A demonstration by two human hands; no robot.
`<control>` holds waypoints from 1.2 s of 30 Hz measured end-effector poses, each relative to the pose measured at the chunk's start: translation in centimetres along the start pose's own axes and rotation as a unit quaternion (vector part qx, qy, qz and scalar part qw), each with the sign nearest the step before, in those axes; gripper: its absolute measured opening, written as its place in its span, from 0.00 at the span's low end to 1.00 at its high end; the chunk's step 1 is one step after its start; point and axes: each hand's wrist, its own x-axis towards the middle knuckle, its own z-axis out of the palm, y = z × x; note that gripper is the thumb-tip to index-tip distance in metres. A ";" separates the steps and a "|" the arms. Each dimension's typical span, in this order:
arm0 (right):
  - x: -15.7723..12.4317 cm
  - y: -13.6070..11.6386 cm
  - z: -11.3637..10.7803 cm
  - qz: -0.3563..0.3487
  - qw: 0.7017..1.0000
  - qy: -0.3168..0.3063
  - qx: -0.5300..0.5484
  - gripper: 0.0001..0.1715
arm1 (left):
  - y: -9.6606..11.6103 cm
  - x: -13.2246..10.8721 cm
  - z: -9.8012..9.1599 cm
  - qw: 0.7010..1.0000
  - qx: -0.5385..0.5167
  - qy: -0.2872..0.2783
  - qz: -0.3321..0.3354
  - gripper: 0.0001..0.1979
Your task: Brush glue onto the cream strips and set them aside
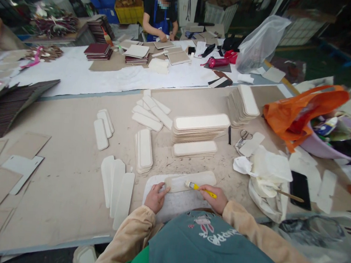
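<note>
My right hand [214,198] is closed round the yellow handle of a paintbrush [194,185]. The brush's pale bristles touch a long cream strip with rounded ends [200,180]. That strip lies on a whitish, stained backing sheet [176,202] just in front of me. At the strip's left end is my left hand [155,199], its thumb and forefinger apart on the sheet and against the strip's edge. Beyond the strip lie a short stack of bordered cream pieces [194,149] and a taller stack [200,125].
Loose cream strips [116,187] and a narrow pile [144,149] lie to the left. On the right are scissors [246,134], a white plastic bag [271,171] with a wooden stick, a black phone [301,190] and an orange bag [304,111]. A co-worker [160,17] works across the table.
</note>
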 end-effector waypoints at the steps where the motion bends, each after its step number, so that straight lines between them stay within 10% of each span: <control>1: 0.4 -0.4 1.0 -0.020 1.000 -0.021 0.006 0.17 | -0.1 0.0 0.0 1.000 0.000 -0.002 0.002 0.27; 11: 3.0 -0.5 3.7 -0.049 0.997 -0.052 0.000 0.18 | 0.4 0.3 0.8 0.999 0.018 0.008 -0.037 0.27; 24: -1.7 2.9 -4.9 0.013 0.982 0.084 -0.169 0.19 | 1.6 0.2 -1.4 0.998 0.020 -0.023 -0.063 0.23; 30: -3.0 2.9 -5.2 0.000 0.985 0.097 -0.140 0.21 | 0.1 -3.5 -4.5 0.941 0.130 0.122 -0.287 0.23; 36: -2.9 3.1 -5.5 -0.027 0.985 0.102 -0.135 0.21 | -2.8 -9.1 -5.9 0.895 0.204 0.090 -0.387 0.22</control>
